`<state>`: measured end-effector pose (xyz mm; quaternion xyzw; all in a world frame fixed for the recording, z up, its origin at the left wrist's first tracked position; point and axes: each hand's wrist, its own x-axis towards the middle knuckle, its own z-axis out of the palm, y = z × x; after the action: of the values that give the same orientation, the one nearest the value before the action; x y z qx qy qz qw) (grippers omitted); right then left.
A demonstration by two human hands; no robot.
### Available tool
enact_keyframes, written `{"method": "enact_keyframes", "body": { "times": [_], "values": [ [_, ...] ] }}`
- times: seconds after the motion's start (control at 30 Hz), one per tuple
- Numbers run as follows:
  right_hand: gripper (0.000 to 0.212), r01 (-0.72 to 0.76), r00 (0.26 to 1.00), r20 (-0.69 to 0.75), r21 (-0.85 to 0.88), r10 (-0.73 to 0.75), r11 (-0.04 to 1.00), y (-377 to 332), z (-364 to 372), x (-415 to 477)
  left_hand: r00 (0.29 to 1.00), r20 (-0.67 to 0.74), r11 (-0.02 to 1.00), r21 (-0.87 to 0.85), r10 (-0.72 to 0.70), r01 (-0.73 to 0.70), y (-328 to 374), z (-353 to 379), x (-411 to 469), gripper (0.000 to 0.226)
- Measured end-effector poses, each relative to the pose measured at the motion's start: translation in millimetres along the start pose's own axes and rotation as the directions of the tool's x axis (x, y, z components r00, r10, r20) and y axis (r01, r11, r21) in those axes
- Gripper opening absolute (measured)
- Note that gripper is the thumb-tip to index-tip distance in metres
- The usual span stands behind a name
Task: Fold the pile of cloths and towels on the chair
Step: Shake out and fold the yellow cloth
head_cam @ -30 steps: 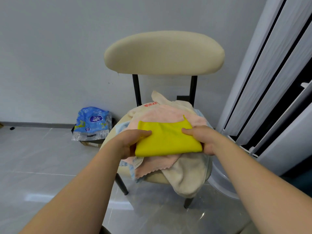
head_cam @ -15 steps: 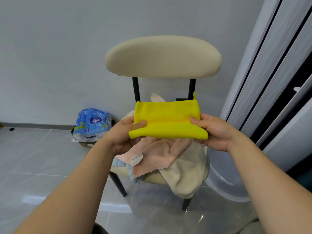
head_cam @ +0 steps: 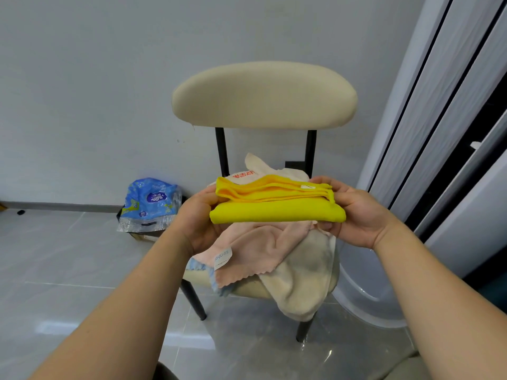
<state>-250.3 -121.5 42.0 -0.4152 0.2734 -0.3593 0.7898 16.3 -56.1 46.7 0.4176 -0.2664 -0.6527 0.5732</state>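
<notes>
A folded yellow cloth is held level in the air above the chair seat. My left hand grips its left end and my right hand grips its right end. Its layered edges face up and away from me. Below it a pile lies on the beige chair: a pink cloth with a white label, a cream towel hanging over the seat's front right, a bit of light blue cloth and a pale cloth with red print at the back.
A blue plastic package sits on the grey tiled floor by the wall, left of the chair. White sliding door panels stand at the right, with a translucent tub at their foot.
Both hands have lifted the yellow cloth off the pile and folded it over once more, so it is a narrower, thicker bundle now. The pile below has not moved.
</notes>
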Motion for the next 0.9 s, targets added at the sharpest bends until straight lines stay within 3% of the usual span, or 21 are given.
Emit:
{"method": "enact_keyframes", "body": {
  "times": [0.13, 0.23, 0.37, 0.43, 0.53, 0.6, 0.67, 0.77, 0.9],
  "values": [
    [0.016, -0.011, 1.0, -0.016, 0.004, 0.011, 1.0, -1.2, 2.3, -1.1, 1.0, 0.024, 0.991, -0.134, -0.009, 0.012, 1.8, 1.2, -1.0, 0.037],
    [0.022, -0.03, 0.999, 0.012, -0.001, 0.03, 1.0, -1.3, 1.7, -1.4, 0.999, 0.035, 0.971, -0.241, 0.015, -0.007, 1.0, 0.0, -1.1, 0.02],
    [0.027, -0.032, 0.998, 0.048, -0.016, 0.033, 0.999, -0.9, 4.5, -2.0, 0.997, 0.065, 0.969, -0.244, 0.039, -0.022, 1.1, 4.7, -5.5, 0.024],
    [0.029, -0.034, 0.998, 0.061, -0.011, 0.035, 0.999, -0.3, 6.0, -1.8, 0.998, 0.042, 0.967, -0.252, 0.038, -0.026, 0.9, 5.6, -5.7, 0.031],
    [0.025, -0.058, 0.997, 0.057, 0.023, 0.056, 0.998, -0.9, 5.2, -0.2, 0.999, -0.028, 0.955, -0.293, 0.045, -0.051, -0.4, 0.8, -1.2, 0.024],
    [0.025, -0.061, 0.998, -0.001, -0.002, 0.061, 0.998, -1.1, 2.6, 2.1, 0.997, -0.07, 0.975, -0.219, 0.027, -0.042, -3.1, -6.1, 3.9, 0.019],
    [0.032, -0.073, 0.991, -0.118, -0.128, 0.058, 0.989, 1.8, -0.2, 4.6, 0.994, -0.107, 1.0, -0.017, 0.007, -0.009, -5.6, -9.1, 6.5, 0.021],
    [0.033, -0.063, 0.98, -0.199, -0.321, -0.002, 0.945, 10.6, -1.7, 8.1, 0.992, -0.13, 0.982, 0.187, 0.005, 0.02, -9.4, -11.1, 10.5, 0.045],
    [0.027, -0.047, 0.982, -0.186, -0.372, -0.024, 0.927, 14.9, -2.1, 8.2, 0.991, -0.128, 0.949, 0.316, 0.045, -0.002, -9.3, -14.8, 9.8, 0.026]
  ]
}}
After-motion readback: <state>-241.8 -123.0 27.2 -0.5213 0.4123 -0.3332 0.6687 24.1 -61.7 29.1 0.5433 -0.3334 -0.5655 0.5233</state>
